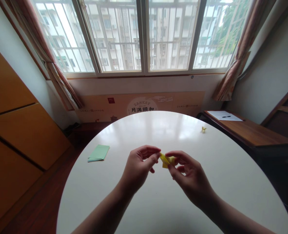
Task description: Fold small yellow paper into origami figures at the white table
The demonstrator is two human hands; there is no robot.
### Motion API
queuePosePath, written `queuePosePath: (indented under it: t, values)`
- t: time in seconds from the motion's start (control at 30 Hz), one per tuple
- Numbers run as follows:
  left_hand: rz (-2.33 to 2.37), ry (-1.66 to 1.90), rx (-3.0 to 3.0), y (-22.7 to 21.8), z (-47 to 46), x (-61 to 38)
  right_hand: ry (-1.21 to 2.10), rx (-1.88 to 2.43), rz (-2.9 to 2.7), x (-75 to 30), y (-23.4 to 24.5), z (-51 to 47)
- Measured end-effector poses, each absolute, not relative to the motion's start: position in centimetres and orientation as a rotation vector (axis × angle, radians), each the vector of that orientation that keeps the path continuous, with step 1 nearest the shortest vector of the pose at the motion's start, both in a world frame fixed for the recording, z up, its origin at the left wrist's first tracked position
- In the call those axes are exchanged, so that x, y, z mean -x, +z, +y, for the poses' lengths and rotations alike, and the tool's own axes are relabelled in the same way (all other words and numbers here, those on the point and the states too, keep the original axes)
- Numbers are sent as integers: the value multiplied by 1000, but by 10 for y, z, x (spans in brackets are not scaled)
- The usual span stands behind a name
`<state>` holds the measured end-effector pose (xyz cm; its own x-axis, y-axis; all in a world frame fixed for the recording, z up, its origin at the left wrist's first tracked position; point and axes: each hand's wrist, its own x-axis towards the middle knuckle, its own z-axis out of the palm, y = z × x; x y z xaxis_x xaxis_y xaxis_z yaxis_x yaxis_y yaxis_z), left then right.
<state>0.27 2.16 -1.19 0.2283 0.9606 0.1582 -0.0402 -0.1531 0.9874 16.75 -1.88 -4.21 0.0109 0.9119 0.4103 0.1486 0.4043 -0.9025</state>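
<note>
A small piece of folded yellow paper (165,160) is held in the air over the white round table (144,208). My left hand (142,162) pinches its left tip between thumb and forefinger. On the other side, my right hand (189,170) grips the paper's body with thumb and fingers, partly covering it. The folds are too small to make out in full.
A stack of light green paper sheets (99,153) lies at the table's left. Near the far right edge stands a small folded yellow paper figure (203,129). Beyond it, a wooden side table (253,130) carries white paper (217,115) and a pen (226,116).
</note>
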Motion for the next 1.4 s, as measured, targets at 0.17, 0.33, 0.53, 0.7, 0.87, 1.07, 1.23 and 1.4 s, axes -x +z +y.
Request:
queuePosePath:
  t: [0.17, 0.33, 0.53, 0.7, 0.87, 1.07, 1.23, 1.4]
  values:
    - [969, 1185, -1470, -15, 25, 0, 818, 1013, -1431, -169, -42, -18]
    - [992, 1245, -1612, -17, 26, -2, 839, 1011, -1416, -167, -40, -21]
    - [936, 1341, -2011, -4, 24, 13, 838, 1025, -1412, -168, -37, -21]
    - [790, 1255, -2405, 7, 27, 29, 838, 1038, -1408, -169, -37, -20]
    - [770, 1195, -2532, 3, 28, 27, 797, 1052, -1436, -170, -37, -20]
    - [886, 1009, -2844, 10, 24, 29, 684, 1074, -1553, -170, -38, -20]
    - [906, 873, -2867, 13, 23, 30, 684, 1075, -1611, -172, -40, -20]
    - [950, 988, -2366, 3, 29, 25, 721, 1068, -1592, -173, -39, -20]
